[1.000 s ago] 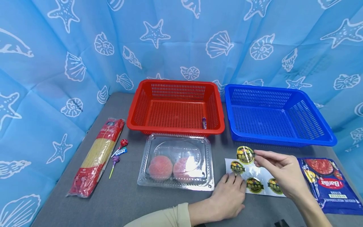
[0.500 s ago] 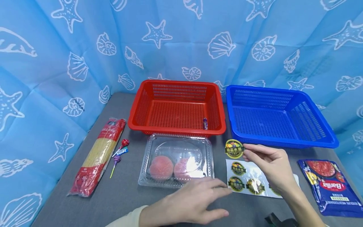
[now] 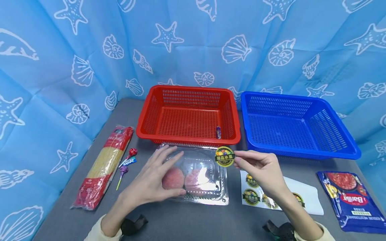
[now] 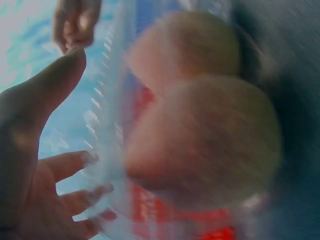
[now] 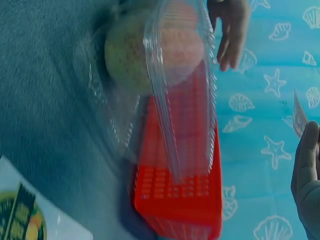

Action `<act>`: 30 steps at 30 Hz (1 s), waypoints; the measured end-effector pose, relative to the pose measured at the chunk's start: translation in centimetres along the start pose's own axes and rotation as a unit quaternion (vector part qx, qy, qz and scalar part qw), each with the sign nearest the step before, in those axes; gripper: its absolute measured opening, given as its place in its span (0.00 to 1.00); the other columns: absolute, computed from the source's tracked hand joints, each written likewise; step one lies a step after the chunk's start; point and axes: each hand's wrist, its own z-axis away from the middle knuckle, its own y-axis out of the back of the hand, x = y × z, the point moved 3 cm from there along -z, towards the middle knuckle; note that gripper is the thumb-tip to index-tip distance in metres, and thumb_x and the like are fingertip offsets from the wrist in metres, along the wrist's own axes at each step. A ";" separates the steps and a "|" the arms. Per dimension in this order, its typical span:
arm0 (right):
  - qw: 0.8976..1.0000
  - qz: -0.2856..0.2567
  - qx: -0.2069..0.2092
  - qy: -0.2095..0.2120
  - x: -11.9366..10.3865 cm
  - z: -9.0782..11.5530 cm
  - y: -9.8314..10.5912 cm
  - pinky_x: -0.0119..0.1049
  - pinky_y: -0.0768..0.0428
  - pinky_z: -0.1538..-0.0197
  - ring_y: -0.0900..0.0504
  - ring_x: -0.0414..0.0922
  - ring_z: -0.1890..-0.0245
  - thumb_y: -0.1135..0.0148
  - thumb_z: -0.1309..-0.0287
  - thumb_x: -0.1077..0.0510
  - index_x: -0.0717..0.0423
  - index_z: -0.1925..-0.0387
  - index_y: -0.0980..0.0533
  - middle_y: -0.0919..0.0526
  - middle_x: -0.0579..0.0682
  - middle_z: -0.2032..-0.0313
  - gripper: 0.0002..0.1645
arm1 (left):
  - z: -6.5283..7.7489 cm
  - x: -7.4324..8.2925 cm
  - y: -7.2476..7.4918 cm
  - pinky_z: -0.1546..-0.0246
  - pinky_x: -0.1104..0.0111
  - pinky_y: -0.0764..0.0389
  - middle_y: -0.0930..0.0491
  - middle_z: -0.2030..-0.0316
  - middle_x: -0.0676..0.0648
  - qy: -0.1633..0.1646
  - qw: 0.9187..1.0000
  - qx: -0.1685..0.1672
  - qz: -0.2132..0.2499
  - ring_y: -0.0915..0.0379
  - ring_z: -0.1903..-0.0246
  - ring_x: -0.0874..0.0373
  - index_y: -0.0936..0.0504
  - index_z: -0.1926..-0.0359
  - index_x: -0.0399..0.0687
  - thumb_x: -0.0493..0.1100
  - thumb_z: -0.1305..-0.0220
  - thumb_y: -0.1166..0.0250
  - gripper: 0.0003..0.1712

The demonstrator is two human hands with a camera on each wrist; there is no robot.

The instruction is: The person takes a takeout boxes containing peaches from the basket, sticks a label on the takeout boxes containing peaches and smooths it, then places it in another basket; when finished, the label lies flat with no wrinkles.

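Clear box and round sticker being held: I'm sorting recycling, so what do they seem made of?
Clear box: likely thin, glossy plastic; see-through, with glare and ridged edges.
Round sticker: coated paper or plastic film, I cannot tell which; thin and printed, probably glossy, as a matching label on the sheet catches glare.

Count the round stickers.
5 visible: one sticker in the right hand, four on the white sheet (two at its left end, two farther right). The right arm may hide others.

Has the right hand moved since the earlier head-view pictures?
Yes: the right hand has shifted leftward, its fingertips now past the left end of the blue basket.
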 end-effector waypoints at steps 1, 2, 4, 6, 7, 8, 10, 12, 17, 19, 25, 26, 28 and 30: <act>1.000 -0.001 -0.003 0.000 0.1 -0.1 -0.4 0.32 0.12 0.58 0.10 0.37 0.66 0.36 0.38 0.73 0.74 0.52 0.18 0.09 0.42 0.62 0.13 | 0.1 -0.5 -0.1 0.25 0.35 0.44 0.42 0.21 0.46 0.007 1.000 0.000 -0.001 0.55 0.19 0.41 0.35 0.23 0.55 0.66 0.53 0.21 0.59; 1.000 -0.004 -0.007 0.000 0.3 -0.2 -0.7 0.32 0.12 0.58 0.10 0.37 0.66 0.36 0.38 0.73 0.76 0.52 0.18 0.09 0.42 0.62 0.13 | 0.1 -0.8 -0.3 0.25 0.35 0.44 0.43 0.21 0.45 0.012 1.000 0.000 -0.001 0.57 0.19 0.41 0.35 0.23 0.55 0.66 0.53 0.21 0.59; 1.000 -0.003 -0.014 0.000 0.6 -0.5 -1.4 0.31 0.12 0.58 0.10 0.37 0.66 0.36 0.38 0.73 0.78 0.53 0.19 0.10 0.41 0.62 0.13 | 0.3 -1.4 -0.6 0.25 0.35 0.44 0.44 0.20 0.45 0.025 1.000 -0.004 0.002 0.59 0.19 0.41 0.35 0.23 0.54 0.68 0.54 0.21 0.60; 1.000 -0.005 -0.021 0.000 0.9 -0.8 -2.3 0.30 0.12 0.58 0.10 0.36 0.67 0.35 0.38 0.72 0.80 0.53 0.20 0.10 0.39 0.63 0.14 | 0.3 -1.6 -0.9 0.26 0.35 0.42 0.46 0.20 0.46 0.034 0.999 -0.003 0.006 0.60 0.18 0.41 0.35 0.23 0.53 0.69 0.55 0.22 0.61; 1.000 -0.008 -0.025 0.000 1.1 -0.9 -2.7 0.30 0.12 0.58 0.10 0.36 0.67 0.35 0.38 0.72 0.81 0.53 0.20 0.10 0.38 0.63 0.14 | 0.4 -1.7 -1.1 0.26 0.35 0.42 0.47 0.20 0.46 0.039 0.999 -0.002 0.008 0.61 0.18 0.42 0.35 0.23 0.53 0.69 0.55 0.22 0.61; 1.000 -0.010 -0.029 -0.001 1.2 -1.0 -3.0 0.30 0.12 0.58 0.10 0.36 0.67 0.35 0.38 0.72 0.82 0.53 0.21 0.10 0.38 0.63 0.15 | 0.4 -1.8 -1.2 0.26 0.35 0.41 0.48 0.19 0.47 0.043 0.999 -0.002 0.008 0.62 0.18 0.42 0.35 0.23 0.52 0.70 0.55 0.22 0.62; 0.999 -0.015 -0.033 -0.004 1.4 -1.2 -3.8 0.29 0.12 0.58 0.10 0.35 0.67 0.35 0.39 0.72 0.82 0.53 0.21 0.10 0.36 0.63 0.15 | 0.4 -1.8 -1.3 0.27 0.34 0.41 0.50 0.18 0.48 0.054 0.998 -0.004 0.015 0.64 0.18 0.43 0.36 0.23 0.52 0.71 0.55 0.23 0.62; 0.999 -0.014 -0.038 -0.016 1.7 -1.4 -4.4 0.28 0.12 0.58 0.10 0.35 0.66 0.35 0.39 0.72 0.82 0.52 0.21 0.10 0.35 0.63 0.16 | 0.3 -1.9 -1.5 0.27 0.34 0.42 0.51 0.18 0.48 0.060 0.998 -0.005 0.018 0.65 0.17 0.43 0.36 0.23 0.53 0.71 0.55 0.23 0.62; 0.998 0.000 -0.045 -0.032 2.3 -1.7 -5.7 0.28 0.13 0.58 0.10 0.34 0.64 0.34 0.39 0.70 0.76 0.51 0.18 0.08 0.50 0.59 0.16 | 0.2 -2.0 -1.5 0.26 0.33 0.44 0.51 0.18 0.47 0.069 0.997 -0.010 0.027 0.67 0.17 0.43 0.37 0.22 0.53 0.72 0.54 0.24 0.62; 0.998 -0.001 -0.048 -0.030 2.6 -1.8 -6.2 0.29 0.12 0.57 0.10 0.34 0.64 0.34 0.40 0.71 0.76 0.52 0.18 0.10 0.62 0.57 0.15 | 0.1 -2.0 -1.6 0.26 0.34 0.44 0.51 0.18 0.47 0.071 0.997 -0.012 0.030 0.67 0.17 0.43 0.37 0.22 0.54 0.72 0.54 0.24 0.62; 0.998 0.011 -0.055 -0.028 3.2 -1.9 -7.4 0.32 0.11 0.61 0.10 0.36 0.67 0.33 0.41 0.71 0.75 0.53 0.17 0.13 0.71 0.58 0.14 | 0.2 -2.1 -1.6 0.25 0.34 0.46 0.51 0.18 0.46 0.073 0.996 -0.019 0.036 0.67 0.17 0.43 0.38 0.22 0.54 0.72 0.53 0.24 0.62; 0.998 0.018 -0.056 -0.028 3.3 -1.9 -7.6 0.32 0.12 0.62 0.10 0.36 0.67 0.33 0.41 0.71 0.74 0.53 0.17 0.12 0.70 0.58 0.14 | 0.2 -2.1 -1.6 0.25 0.34 0.46 0.51 0.18 0.46 0.073 0.997 -0.020 0.035 0.67 0.17 0.43 0.38 0.22 0.54 0.72 0.53 0.24 0.62; 0.998 0.031 -0.056 -0.029 3.4 -1.9 -7.9 0.31 0.12 0.63 0.10 0.35 0.68 0.32 0.41 0.69 0.72 0.54 0.16 0.11 0.68 0.59 0.14 | 0.2 -2.1 -1.6 0.25 0.34 0.46 0.51 0.18 0.46 0.072 0.997 -0.022 0.034 0.67 0.17 0.43 0.39 0.22 0.55 0.72 0.53 0.25 0.62; 0.997 0.043 -0.056 -0.025 3.5 -1.9 -8.1 0.30 0.12 0.64 0.11 0.35 0.69 0.32 0.41 0.69 0.70 0.54 0.15 0.10 0.66 0.60 0.13 | 0.2 -2.1 -1.6 0.25 0.34 0.46 0.52 0.18 0.46 0.072 0.997 -0.024 0.032 0.67 0.17 0.43 0.39 0.21 0.56 0.72 0.53 0.25 0.62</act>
